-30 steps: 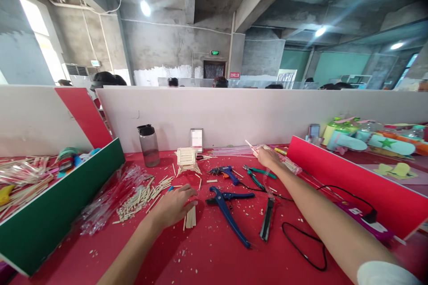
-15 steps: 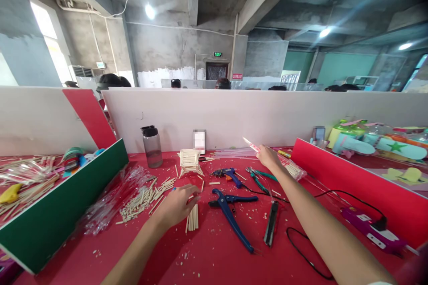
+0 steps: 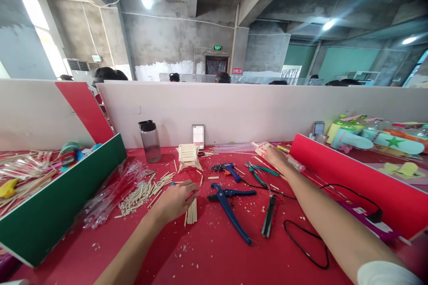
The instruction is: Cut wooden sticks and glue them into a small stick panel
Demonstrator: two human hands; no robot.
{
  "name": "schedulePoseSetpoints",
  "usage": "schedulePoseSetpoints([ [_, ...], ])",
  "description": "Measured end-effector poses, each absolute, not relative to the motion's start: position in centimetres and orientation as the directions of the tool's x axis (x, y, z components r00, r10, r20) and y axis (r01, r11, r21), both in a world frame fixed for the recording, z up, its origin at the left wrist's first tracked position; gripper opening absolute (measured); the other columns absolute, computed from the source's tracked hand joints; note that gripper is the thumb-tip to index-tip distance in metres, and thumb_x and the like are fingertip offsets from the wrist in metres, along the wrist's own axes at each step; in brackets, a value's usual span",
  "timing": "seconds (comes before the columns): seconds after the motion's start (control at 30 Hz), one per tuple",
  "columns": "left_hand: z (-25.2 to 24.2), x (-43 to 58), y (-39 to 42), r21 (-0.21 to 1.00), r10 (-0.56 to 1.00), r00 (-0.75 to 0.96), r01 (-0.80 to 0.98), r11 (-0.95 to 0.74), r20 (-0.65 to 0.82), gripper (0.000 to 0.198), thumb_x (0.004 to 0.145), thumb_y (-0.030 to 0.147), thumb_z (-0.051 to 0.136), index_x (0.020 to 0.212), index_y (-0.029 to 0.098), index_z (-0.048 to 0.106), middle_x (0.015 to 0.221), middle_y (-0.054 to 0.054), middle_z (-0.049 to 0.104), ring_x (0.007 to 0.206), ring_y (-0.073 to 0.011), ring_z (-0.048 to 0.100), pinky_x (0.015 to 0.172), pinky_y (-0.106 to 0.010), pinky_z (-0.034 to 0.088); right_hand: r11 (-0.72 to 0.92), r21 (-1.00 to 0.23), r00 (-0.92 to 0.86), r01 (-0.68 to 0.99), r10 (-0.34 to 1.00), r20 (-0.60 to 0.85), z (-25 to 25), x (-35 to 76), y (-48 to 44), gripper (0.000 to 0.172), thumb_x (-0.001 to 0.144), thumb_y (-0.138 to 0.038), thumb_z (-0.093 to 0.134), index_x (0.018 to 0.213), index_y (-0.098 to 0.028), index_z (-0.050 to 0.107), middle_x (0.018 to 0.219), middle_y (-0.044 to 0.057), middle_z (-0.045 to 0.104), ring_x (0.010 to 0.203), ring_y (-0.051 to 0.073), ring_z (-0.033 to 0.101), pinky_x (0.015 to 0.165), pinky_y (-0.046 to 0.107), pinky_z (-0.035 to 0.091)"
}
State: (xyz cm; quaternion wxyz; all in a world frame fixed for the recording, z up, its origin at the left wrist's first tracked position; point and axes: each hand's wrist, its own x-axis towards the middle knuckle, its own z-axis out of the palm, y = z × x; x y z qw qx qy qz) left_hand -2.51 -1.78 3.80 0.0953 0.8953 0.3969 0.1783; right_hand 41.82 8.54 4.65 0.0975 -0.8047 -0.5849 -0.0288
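Observation:
My right hand (image 3: 276, 158) reaches to the back right of the table, its fingers closed around a clear plastic packet of wooden sticks (image 3: 261, 147). My left hand (image 3: 179, 198) hovers or rests near the middle, fingers loosely bent, with a gap between thumb and fingers. Just below it lies a row of wooden sticks (image 3: 191, 213), partly covered by the hand. A small blue piece (image 3: 173, 183) shows beside its knuckles. Behind stands a little structure built of sticks (image 3: 188, 156). To the left is a heap of short cut sticks (image 3: 143, 196).
Between my arms lie a blue cutter (image 3: 230, 213), a glue gun (image 3: 227, 170), green-handled pliers (image 3: 259, 173) and a utility knife (image 3: 268, 217). A black cable (image 3: 306, 230) curls on the right. A bottle (image 3: 150, 142) stands back left. Green (image 3: 67, 200) and red (image 3: 351, 182) boards flank the table.
My right hand has moved slightly right and down, and the stick packet has dropped from a raised tilt to nearly flat. My left hand stays in about the same place.

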Motion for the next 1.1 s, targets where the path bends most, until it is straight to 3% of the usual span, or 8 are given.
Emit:
schedulePoseSetpoints([
  [0.13, 3.9, -2.4, -1.7, 0.372, 0.756, 0.601, 0.66, -0.653, 0.26, 0.032, 0.099, 0.039, 0.042, 0.104, 0.023, 0.069, 0.103, -0.011, 0.072, 0.088, -0.0253, 0.068, 0.075, -0.032, 0.048, -0.156, -0.21, 0.199, 0.965, 0.96, 0.199, 5.8, 40.5, 7.9, 0.031, 0.097, -0.021, 0.039, 0.106, -0.009, 0.067, 0.11, 0.021, 0.07, 0.102, 0.024, 0.063, 0.082, 0.028, 0.042],
  [0.27, 4.5, -2.0, -2.0, 0.612, 0.815, 0.498, 0.556, -0.562, 0.296, 0.032, 0.096, 0.044, 0.049, 0.108, 0.021, 0.068, 0.102, -0.01, 0.073, 0.084, -0.0227, 0.067, 0.075, -0.033, 0.049, 0.082, -0.303, -0.027, 0.949, 0.983, 0.182, 7.4, 37.2, 5.5, 0.033, 0.099, -0.035, 0.038, 0.093, -0.016, 0.064, 0.088, 0.005, 0.071, 0.08, 0.017, 0.062, 0.069, 0.022, 0.042],
  [0.37, 5.0, -1.5, -2.3, 0.825, 0.872, 0.394, 0.36, -0.436, 0.289, 0.042, 0.094, 0.05, 0.052, 0.121, 0.019, 0.061, 0.097, -0.007, 0.071, 0.072, -0.0177, 0.064, 0.066, -0.029, 0.05, 0.348, -0.494, -0.296, 0.797, 0.937, 0.184, 8.1, 32.8, 1.8, 0.035, 0.1, -0.044, 0.038, 0.093, -0.018, 0.06, 0.071, -0.002, 0.062, 0.065, 0.014, 0.056, 0.061, 0.022, 0.037],
  [0.47, 5.3, -1.2, -2.4, 0.931, 0.902, 0.319, 0.125, -0.344, 0.29, 0.045, 0.09, 0.052, 0.059, 0.119, 0.018, 0.061, 0.093, -0.005, 0.07, 0.071, -0.0156, 0.064, 0.068, -0.028, 0.051, 0.435, -0.557, -0.395, 0.708, 0.897, 0.199, 8.5, 27.5, -1.9, 0.028, 0.099, -0.044, 0.042, 0.091, -0.023, 0.058, 0.063, -0.006, 0.053, 0.056, 0.013, 0.048, 0.054, 0.022, 0.028],
  [0.6, 5.3, -1.0, -2.2, 0.952, 0.945, 0.135, -0.115, -0.284, 0.298, 0.032, 0.081, 0.048, 0.072, 0.085, 0.017, 0.064, 0.077, -0.001, 0.067, 0.07, -0.0141, 0.063, 0.07, -0.025, 0.051, 0.52, -0.562, -0.403, 0.643, 0.854, 0.329, 8.1, 21.8, -4.8, 0.022, 0.101, -0.037, 0.042, 0.088, -0.024, 0.055, 0.064, -0.005, 0.053, 0.057, 0.013, 0.048, 0.056, 0.023, 0.026],
  [0.77, 5.5, -1.5, -1.9, 0.925, 0.963, -0.009, -0.277, -0.26, 0.268, 0.028, 0.075, 0.042, 0.079, 0.079, 0.018, 0.065, 0.074, 0.001, 0.065, 0.065, -0.0116, 0.06, 0.067, -0.023, 0.05, 0.54, -0.607, -0.341, 0.584, 0.841, 0.42, 7.0, 18.4, -5.2, 0.024, 0.101, -0.032, 0.04, 0.08, -0.023, 0.048, 0.064, -0.003, 0.05, 0.057, 0.014, 0.046, 0.058, 0.025, 0.027],
  [0.97, 4.8, -0.4, -2.5, 0.963, 0.944, 0.211, -0.146, -0.224, 0.252, 0.029, 0.078, 0.042, 0.076, 0.075, 0.014, 0.069, 0.066, -0.001, 0.065, 0.058, -0.0109, 0.055, 0.057, -0.021, 0.043, 0.501, -0.749, -0.304, 0.434, 0.864, 0.402, 6.0, 16.9, -4.6, 0.025, 0.1, -0.035, 0.042, 0.077, -0.024, 0.042, 0.064, -0.004, 0.051, 0.059, 0.015, 0.048, 0.059, 0.025, 0.032],
  [1.1, 4.7, 0.4, -2.7, 0.964, 0.928, 0.265, -0.109, -0.24, 0.261, 0.031, 0.078, 0.044, 0.075, 0.076, 0.014, 0.069, 0.064, 0.0, 0.061, 0.057, -0.0106, 0.052, 0.058, -0.022, 0.041, 0.468, -0.817, -0.31, 0.335, 0.874, 0.374, 5.5, 17.0, -4.5, 0.029, 0.1, -0.042, 0.042, 0.078, -0.024, 0.041, 0.061, -0.006, 0.048, 0.057, 0.014, 0.045, 0.058, 0.025, 0.034],
])
